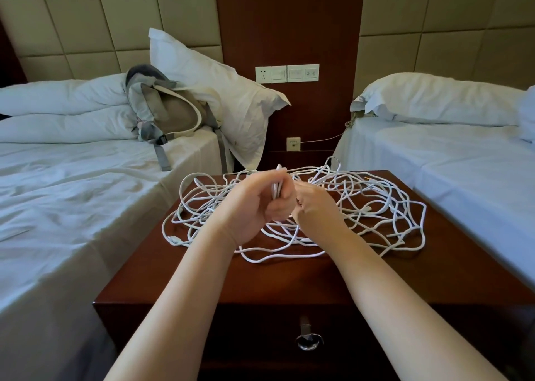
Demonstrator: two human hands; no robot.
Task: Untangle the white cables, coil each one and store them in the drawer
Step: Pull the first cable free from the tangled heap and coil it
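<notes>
Two hands, mid-frame: the left hand clutches looped thin white cables (count unclear). The right hand curls beside; grip unclear.

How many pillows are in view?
2: one pillow propped beside the backpack on the left bed, one lying flat on the right bed; more may sit out of frame.
</notes>
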